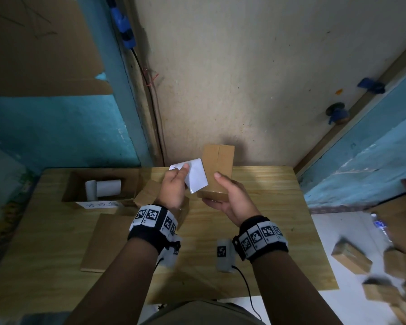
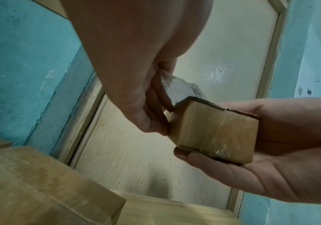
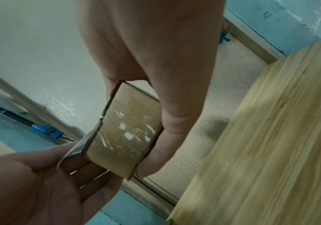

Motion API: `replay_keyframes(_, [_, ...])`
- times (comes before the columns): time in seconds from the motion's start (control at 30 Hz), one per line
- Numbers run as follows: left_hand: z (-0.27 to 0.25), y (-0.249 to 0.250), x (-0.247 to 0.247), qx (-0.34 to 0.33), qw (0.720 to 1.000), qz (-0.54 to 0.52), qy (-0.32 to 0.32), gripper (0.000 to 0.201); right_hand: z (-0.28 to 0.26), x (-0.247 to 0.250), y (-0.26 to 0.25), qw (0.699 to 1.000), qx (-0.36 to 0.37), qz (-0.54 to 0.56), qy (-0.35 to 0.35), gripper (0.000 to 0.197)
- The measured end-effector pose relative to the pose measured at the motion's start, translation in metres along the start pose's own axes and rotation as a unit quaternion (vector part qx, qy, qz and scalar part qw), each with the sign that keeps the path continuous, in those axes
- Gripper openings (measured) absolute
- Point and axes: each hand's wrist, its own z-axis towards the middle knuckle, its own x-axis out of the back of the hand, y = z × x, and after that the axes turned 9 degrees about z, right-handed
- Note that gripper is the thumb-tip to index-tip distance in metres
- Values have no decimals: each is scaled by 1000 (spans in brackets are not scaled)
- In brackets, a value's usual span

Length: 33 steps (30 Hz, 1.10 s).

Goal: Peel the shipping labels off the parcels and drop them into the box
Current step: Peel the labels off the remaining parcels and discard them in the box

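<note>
My right hand grips a small brown parcel from below, thumb on its near face, above the middle of the table. My left hand pinches the upper corner of a white shipping label, blank glossy side towards me, lifted away from the parcel's left face. The label's lower edge still meets the parcel. In the right wrist view the label curls off the taped parcel over my left fingers. An open cardboard box at the table's back left holds rolled white labels.
Another brown parcel lies under my left hand beside the box. A flat cardboard piece lies near left on the wooden table. Several more parcels are piled on the floor to the right. A wall stands behind the table.
</note>
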Motion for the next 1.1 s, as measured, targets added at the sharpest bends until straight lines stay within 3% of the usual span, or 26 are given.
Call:
replay_keyframes(0.6, [-7,-1,-7,1,999,-51,1,26,-11,8,-8,1000,7,-7,-25,36])
replay_keyframes(0.9, [-2,-3,-4,-19,999,-44,-17,34,-4,13,-9,1000,-3,1,-23,34])
replay_keyframes(1.1, [4,-3,-4,5,998,-52,-23,31,1,16,-9,999,-9,10,-32,36])
